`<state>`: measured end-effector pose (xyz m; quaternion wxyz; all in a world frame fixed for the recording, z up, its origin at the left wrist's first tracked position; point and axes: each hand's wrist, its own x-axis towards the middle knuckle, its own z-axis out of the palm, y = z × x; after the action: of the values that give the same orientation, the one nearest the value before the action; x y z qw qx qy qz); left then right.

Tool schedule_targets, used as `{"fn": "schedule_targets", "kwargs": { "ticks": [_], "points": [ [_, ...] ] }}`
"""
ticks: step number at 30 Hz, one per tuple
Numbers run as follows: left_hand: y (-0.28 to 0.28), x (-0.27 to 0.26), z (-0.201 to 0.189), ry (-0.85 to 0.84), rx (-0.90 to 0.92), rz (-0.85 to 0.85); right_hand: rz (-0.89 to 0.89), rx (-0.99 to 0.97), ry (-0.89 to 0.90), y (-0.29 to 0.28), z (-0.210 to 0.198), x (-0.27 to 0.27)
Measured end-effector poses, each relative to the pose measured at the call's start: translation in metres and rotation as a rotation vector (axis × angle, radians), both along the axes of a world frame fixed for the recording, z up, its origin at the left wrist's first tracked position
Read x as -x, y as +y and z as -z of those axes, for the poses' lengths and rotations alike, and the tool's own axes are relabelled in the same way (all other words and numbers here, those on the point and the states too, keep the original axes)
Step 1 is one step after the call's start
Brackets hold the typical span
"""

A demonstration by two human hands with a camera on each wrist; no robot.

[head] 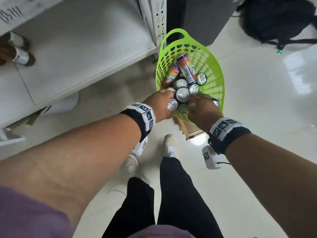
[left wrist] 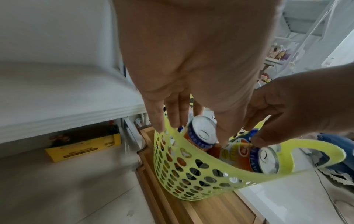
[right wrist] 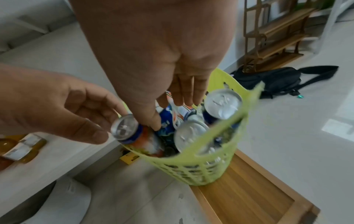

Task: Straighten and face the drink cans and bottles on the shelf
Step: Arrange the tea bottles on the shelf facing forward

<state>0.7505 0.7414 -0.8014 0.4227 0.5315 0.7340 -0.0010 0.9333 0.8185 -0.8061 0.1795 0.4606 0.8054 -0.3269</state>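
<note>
A green plastic basket (head: 217, 69) holds several drink cans with silver tops, most upright and two orange ones lying tilted at the back. My left hand (head: 169, 100) reaches in at the near left rim. Its fingers and thumb grip an orange-and-blue can (left wrist: 203, 133), whose top (right wrist: 124, 128) shows beside the fingertips. My right hand (head: 193, 103) reaches in from the near right. Its thumb and fingers straddle a blue can (right wrist: 166, 122) among the upright cans. The white shelf (head: 85, 48) on the left carries amber bottles (head: 22, 55) at its far left.
The basket stands on a low wooden stool (right wrist: 249, 189) beside the shelf's perforated upright (head: 160, 19). A black backpack (head: 277, 19) lies on the tiled floor at the back right. A yellow box (left wrist: 84, 147) sits under the shelf. My feet (head: 169, 146) are just behind the stool.
</note>
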Motion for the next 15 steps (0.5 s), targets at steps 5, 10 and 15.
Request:
{"fn": "schedule_targets", "kwargs": {
  "ticks": [5, 10, 15],
  "points": [
    [-0.026, 0.027, -0.043, 0.021, 0.014, -0.015, -0.031, -0.048, 0.003, -0.011, -0.049, 0.037],
    [-0.051, 0.087, -0.143, 0.106, -0.114, -0.045, -0.114, -0.125, 0.07, -0.029, -0.143, 0.098],
    [-0.084, 0.165, -0.275, 0.249, -0.302, -0.092, -0.16, -0.257, 0.195, -0.058, -0.265, 0.171]
  ]
}}
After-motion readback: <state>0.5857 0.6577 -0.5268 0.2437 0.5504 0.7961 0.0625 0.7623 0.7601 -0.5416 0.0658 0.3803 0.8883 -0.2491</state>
